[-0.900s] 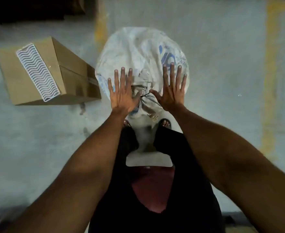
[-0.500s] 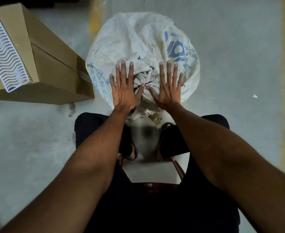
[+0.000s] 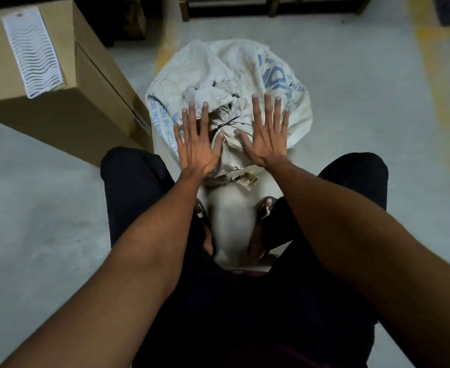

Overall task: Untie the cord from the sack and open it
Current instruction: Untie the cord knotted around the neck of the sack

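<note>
A white woven sack (image 3: 218,67) with blue print stands on the grey floor in front of my knees. Its neck is bunched and tied by a thin dark cord (image 3: 228,124), knotted between my two hands. My left hand (image 3: 198,140) is spread flat, palm down, over the sack just left of the knot. My right hand (image 3: 267,135) is spread the same way just right of it. Both hands have straight fingers and hold nothing. The neck's loose end hangs toward me between my hands.
A large brown cardboard box (image 3: 67,83) with a white label stands close at the sack's left. Dark wooden frames (image 3: 269,6) line the far edge. Yellow floor lines (image 3: 441,83) run at the right. My knees and sandalled feet (image 3: 266,208) are just below the sack.
The view has dropped and come closer, so the sack and box look larger. My spread hands have moved slightly apart and stay over the sack on either side of the knot.
</note>
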The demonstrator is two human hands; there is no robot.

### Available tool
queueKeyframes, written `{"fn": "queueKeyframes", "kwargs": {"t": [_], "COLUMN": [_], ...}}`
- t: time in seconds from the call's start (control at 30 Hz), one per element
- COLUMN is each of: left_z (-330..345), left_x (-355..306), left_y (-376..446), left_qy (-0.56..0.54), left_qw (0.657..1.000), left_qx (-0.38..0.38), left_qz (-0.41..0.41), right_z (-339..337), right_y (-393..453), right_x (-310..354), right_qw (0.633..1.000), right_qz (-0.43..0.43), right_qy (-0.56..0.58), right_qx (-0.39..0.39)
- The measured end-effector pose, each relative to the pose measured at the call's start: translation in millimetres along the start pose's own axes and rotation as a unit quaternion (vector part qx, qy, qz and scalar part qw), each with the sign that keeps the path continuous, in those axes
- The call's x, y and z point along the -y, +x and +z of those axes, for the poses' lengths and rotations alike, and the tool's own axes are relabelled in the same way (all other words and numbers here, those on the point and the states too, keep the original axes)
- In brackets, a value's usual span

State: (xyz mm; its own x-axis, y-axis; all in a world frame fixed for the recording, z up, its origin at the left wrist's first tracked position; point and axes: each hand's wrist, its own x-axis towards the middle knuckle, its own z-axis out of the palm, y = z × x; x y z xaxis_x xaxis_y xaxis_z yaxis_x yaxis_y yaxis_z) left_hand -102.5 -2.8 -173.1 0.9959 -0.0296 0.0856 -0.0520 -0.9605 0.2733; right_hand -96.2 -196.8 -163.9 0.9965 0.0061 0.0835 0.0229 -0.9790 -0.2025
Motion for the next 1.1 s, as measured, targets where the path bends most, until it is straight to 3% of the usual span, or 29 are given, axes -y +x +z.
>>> {"fn": "queueKeyframes", "kwargs": {"t": [0.37,0.63,0.83,0.97,1.1], "left_z": [-54.9,-90.2,-97.8,-65.6,-28.3], "left_x": [8.1,11.7,18.0,16.7,15.0], "left_y": [-53.9,-18.0,44.3,66.7,81.8], "left_qy": [0.025,0.027,0.005,-0.06,-0.066], "left_qw": [0.998,0.994,0.973,0.971,0.977], "left_qx": [-0.014,0.029,0.143,0.15,0.151], "left_qz": [0.06,0.106,0.179,0.177,0.132], "right_z": [-58.2,-90.6,-99.8,-77.7,-47.8], "right_y": [-58.2,-46.6,8.8,29.6,36.6], "right_x": [-16.8,-16.2,-14.4,-10.8,-8.8], "right_qw": [0.997,0.989,0.982,0.967,0.969], "right_qz": [-0.027,-0.093,-0.169,-0.243,-0.199], "right_qy": [-0.056,-0.092,-0.084,-0.027,0.077], "right_qx": [-0.041,-0.069,0.005,0.069,0.126]}}
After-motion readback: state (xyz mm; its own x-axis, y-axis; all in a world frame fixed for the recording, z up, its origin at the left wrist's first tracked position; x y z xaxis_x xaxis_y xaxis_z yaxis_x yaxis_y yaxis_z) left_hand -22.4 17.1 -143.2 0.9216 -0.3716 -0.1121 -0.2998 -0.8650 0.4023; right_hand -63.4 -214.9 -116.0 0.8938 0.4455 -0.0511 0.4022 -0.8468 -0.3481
